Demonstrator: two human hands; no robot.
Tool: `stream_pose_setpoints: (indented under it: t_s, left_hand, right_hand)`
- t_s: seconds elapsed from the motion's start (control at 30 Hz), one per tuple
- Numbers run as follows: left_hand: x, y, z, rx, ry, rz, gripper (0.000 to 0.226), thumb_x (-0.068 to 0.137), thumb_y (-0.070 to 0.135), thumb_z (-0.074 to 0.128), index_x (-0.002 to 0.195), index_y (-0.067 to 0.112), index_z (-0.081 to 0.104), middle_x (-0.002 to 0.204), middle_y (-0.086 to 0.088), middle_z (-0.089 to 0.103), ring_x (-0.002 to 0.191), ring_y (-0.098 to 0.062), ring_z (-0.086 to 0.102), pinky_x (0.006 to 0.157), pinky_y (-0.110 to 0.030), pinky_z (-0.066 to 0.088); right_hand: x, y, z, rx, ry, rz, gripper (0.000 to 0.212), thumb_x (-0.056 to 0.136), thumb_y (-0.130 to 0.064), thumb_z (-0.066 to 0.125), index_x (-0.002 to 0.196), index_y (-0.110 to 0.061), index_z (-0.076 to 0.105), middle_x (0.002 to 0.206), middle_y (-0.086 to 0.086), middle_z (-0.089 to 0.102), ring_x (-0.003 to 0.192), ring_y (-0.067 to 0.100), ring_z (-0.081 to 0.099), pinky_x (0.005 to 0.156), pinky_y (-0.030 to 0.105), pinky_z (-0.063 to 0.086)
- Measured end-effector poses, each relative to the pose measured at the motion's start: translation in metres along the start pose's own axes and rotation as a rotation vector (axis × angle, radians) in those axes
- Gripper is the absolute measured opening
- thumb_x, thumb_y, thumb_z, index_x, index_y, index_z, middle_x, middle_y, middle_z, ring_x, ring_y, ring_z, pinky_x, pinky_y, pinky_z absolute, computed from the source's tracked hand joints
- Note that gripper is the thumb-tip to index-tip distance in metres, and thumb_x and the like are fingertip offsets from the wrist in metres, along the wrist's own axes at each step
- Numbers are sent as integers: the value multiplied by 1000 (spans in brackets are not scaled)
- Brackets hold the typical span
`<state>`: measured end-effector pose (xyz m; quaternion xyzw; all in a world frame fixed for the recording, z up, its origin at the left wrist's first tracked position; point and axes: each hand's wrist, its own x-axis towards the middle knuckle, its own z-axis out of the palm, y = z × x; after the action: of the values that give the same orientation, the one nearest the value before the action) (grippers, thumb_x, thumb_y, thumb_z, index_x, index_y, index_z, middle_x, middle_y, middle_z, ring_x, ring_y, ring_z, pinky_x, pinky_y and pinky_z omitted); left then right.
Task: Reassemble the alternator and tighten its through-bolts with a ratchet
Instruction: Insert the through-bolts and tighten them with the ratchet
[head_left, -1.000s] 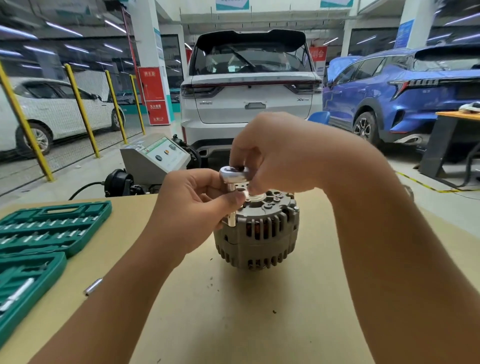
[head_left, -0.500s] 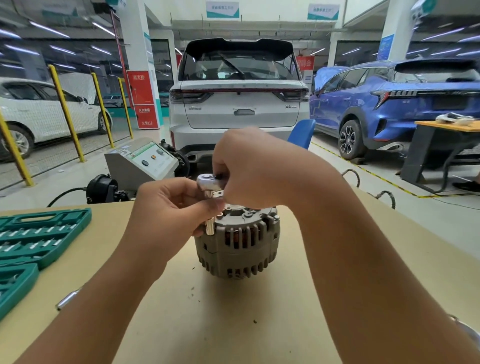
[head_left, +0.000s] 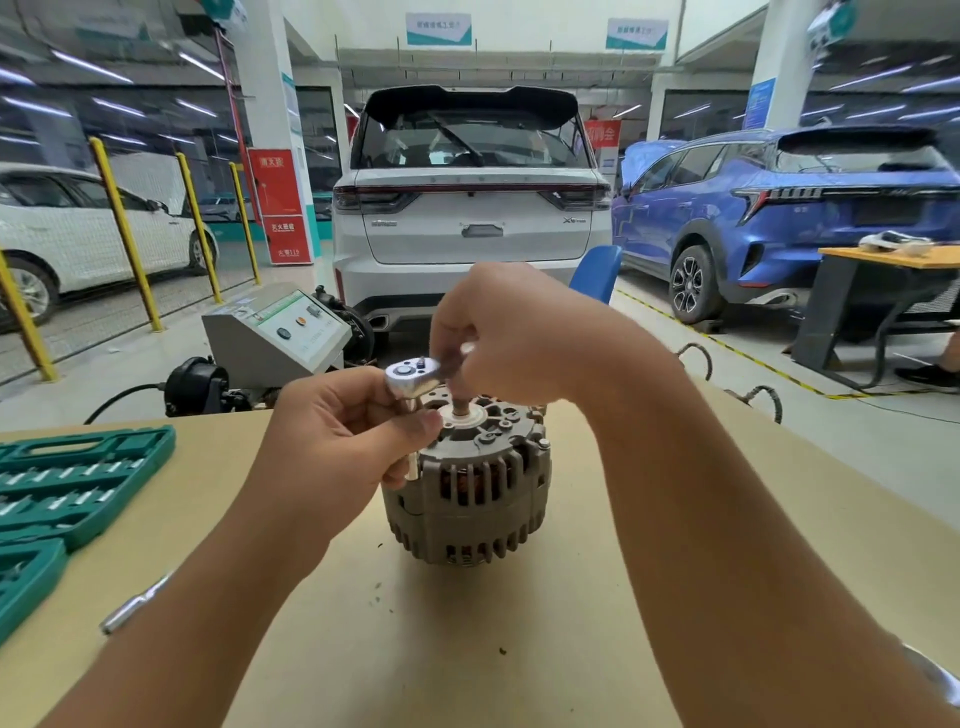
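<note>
Tightening is in hand: the alternator (head_left: 467, 493) stands mid-surface (head_left: 467, 649), the left hand (head_left: 343, 441) pinching the socket under the ratchet (head_left: 410, 378) at its 10 o'clock rim, the right hand (head_left: 514, 338) seemingly clenched on the handle. Next: a short swing, socket kept upright. A green toolcase (head_left: 67, 483) lies at 9 o'clock; parked cars (head_left: 467, 218) at 12.

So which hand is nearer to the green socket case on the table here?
Left. The left hand pinches the ratchet at the alternator's left edge, on the side of the green socket case. The right hand grips the ratchet's handle above the alternator, farther away.
</note>
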<state>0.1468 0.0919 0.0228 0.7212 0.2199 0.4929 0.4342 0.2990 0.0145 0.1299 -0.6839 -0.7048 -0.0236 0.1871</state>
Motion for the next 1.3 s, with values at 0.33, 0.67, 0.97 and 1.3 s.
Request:
stream_pose_setpoints:
  t_s: [0.33, 0.67, 0.97, 1.3]
  left_hand:
    - [0, -3, -1, -122, -20, -25, 16, 70, 15, 82, 85, 13, 81, 67, -18, 63, 50, -21, 50, 48, -29, 47]
    - [1, -3, 3, -87, -8, -12, 15, 72, 24, 81, 86, 18, 82, 73, -28, 65, 48, -18, 49, 47, -29, 47]
    - [0, -5, -3, -64, -58, -2, 14, 76, 19, 79, 89, 18, 82, 70, -19, 68, 51, -17, 56, 53, -28, 52]
    - [-2, -1, 4, -59, -14, 10, 15, 73, 22, 79, 86, 16, 82, 70, -23, 67, 47, -19, 52, 49, -30, 51]
  right_hand:
    - [-3, 1, -3, -11, 51, 39, 30, 85, 1, 62, 93, -25, 75, 88, -6, 68, 81, 16, 64, 67, 29, 57]
    - [-2, -2, 0, 6, 51, 45, 30, 86, -2, 64, 97, -27, 76, 91, -6, 67, 86, 19, 62, 83, 37, 58]
    - [-5, -8, -2, -12, 42, 2, 24, 85, -5, 68, 91, -28, 74, 87, -8, 65, 78, 14, 61, 63, 26, 55]
    - [-3, -6, 1, -10, 34, 1, 25, 86, -7, 68, 95, -29, 74, 92, -8, 66, 80, 12, 60, 66, 28, 52]
